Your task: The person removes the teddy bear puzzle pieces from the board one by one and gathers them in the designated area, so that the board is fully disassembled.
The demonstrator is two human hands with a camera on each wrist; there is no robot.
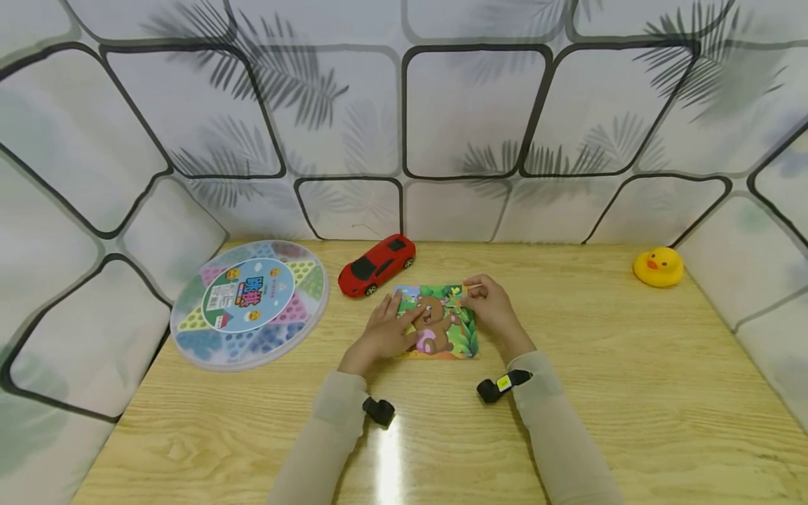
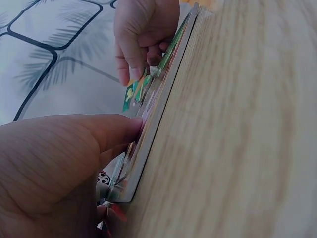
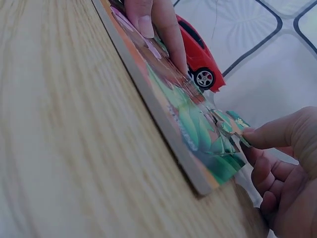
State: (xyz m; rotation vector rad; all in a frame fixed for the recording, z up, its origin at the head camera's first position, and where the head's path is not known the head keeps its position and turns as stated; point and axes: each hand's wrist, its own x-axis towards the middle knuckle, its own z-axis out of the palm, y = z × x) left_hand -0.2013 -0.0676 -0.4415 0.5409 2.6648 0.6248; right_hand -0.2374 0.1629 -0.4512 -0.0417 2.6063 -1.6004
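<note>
A picture puzzle [image 1: 435, 330] with a brown bear on a green leafy background lies on the wooden table. My left hand [image 1: 384, 332] rests flat over its left side, fingers extended and touching the picture. At the far right corner my right hand [image 1: 495, 310] pinches a puzzle piece [image 3: 229, 123] between thumb and fingers. That green piece stands tilted up from the board in the right wrist view. In the left wrist view, the puzzle's grey board edge [image 2: 171, 94] lies along the table top.
Just beyond the puzzle stands a red toy car [image 1: 377, 265]. A round Chinese checkers set [image 1: 303, 335] lies to the left. The yellow rubber duck [image 1: 658, 268] sits at the far right, near the patterned cloth wall [image 1: 473, 112] behind the table [image 1: 631, 393].
</note>
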